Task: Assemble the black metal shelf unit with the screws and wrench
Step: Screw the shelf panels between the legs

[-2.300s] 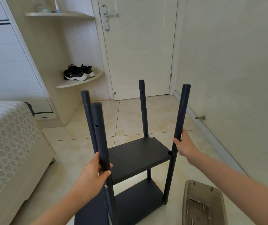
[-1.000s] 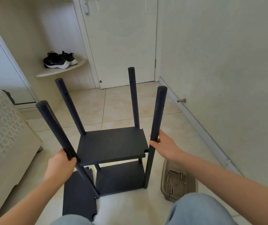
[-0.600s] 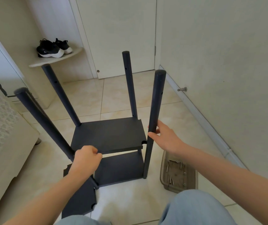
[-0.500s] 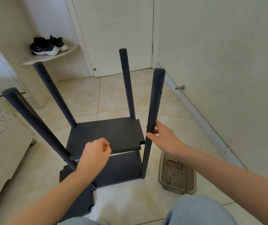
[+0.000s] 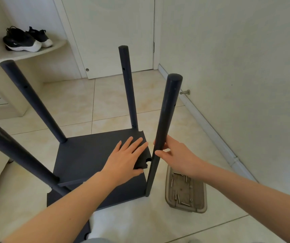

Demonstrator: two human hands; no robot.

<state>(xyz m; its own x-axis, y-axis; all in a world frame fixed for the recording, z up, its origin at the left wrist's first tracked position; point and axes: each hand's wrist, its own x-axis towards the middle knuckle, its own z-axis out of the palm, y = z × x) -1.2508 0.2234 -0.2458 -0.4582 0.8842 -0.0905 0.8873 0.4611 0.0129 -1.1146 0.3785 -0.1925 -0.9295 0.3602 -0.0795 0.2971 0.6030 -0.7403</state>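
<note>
Black shelf panel (image 5: 91, 155) seems stiff, light; flat left hand (image 5: 124, 160) presses its notched corner. Right hand (image 5: 177, 155) grips the post (image 5: 168, 111) midway.

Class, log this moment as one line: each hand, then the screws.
left hand: flat on upper shelf panel | right hand: grips near right post | screws: in tray

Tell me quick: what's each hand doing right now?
Left hand: open, fingers straight, lying flat on the upper shelf panel.
Right hand: closed around the near right pole.
</note>
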